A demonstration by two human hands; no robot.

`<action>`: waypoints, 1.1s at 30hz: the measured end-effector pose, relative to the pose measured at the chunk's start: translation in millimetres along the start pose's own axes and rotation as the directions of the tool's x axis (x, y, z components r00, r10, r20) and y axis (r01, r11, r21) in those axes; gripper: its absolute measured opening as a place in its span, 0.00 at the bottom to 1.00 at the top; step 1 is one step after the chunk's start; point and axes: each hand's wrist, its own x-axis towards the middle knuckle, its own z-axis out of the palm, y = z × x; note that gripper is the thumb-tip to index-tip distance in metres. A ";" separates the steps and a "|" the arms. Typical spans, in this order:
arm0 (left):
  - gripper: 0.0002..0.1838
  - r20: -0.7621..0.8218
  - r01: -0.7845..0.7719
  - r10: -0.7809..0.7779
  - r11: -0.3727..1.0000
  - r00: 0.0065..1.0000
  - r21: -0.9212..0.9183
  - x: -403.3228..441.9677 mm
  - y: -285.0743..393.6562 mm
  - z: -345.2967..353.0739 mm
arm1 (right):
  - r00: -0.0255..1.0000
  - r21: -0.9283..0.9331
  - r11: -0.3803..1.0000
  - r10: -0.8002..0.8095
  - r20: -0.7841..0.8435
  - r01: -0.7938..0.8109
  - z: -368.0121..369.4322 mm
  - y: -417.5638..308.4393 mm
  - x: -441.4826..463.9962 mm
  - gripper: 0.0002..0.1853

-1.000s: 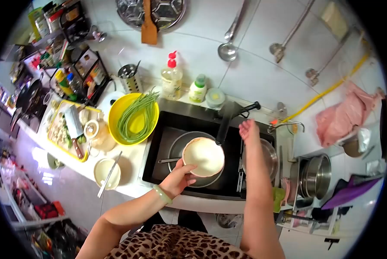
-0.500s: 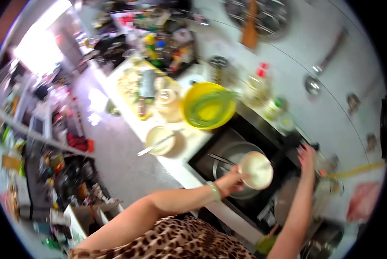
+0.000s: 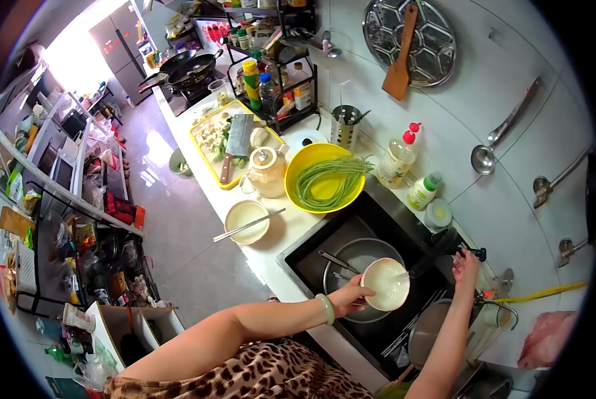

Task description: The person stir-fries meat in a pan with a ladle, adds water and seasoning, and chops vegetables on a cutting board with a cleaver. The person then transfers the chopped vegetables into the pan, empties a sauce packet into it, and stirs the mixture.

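My left hand [image 3: 351,296], with a pale green bangle at its wrist, grips the rim of a small white bowl [image 3: 390,292]. The bowl is tilted under the black faucet [image 3: 436,255], with a thin stream of water entering it and some whitish liquid inside. At the faucet's base, the fingers of my right hand [image 3: 466,271] are curled at the black faucet handle [image 3: 479,255]. Below the bowl, a round metal pan [image 3: 338,276] with a metal utensil [image 3: 338,261] in it stands in the dark sink [image 3: 314,247].
Chopsticks lie across a second bowl [image 3: 246,214] on the counter. Green long beans fill a yellow bowl [image 3: 300,159] beside a glass teapot [image 3: 266,174]. A cleaver [image 3: 238,138] rests on a yellow-edged cutting board [image 3: 208,166]. Bottles [image 3: 399,159] line the wall.
My left hand and the bowl have shifted slightly left and down in view. My right hand has also moved lower, its fingers now at the faucet handle. The view has steadied.
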 end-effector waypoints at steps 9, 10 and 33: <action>0.35 0.012 -0.014 0.014 1.000 1.000 -0.019 -4.1 0.0 -0.4 | 1.000 -0.013 1.000 0.010 -0.028 -0.010 3.3 -0.6 -0.6 0.17; 0.35 0.014 -0.015 0.015 1.000 1.000 -0.012 -5.3 0.6 -1.6 | 0.999 -0.014 1.000 0.020 -0.029 -0.020 3.0 -0.5 1.9 0.17; 0.34 0.011 -0.026 0.026 0.998 1.000 -0.050 -6.4 -0.1 -6.5 | 0.999 -0.020 1.000 -0.021 -0.047 0.020 2.1 0.9 0.6 0.17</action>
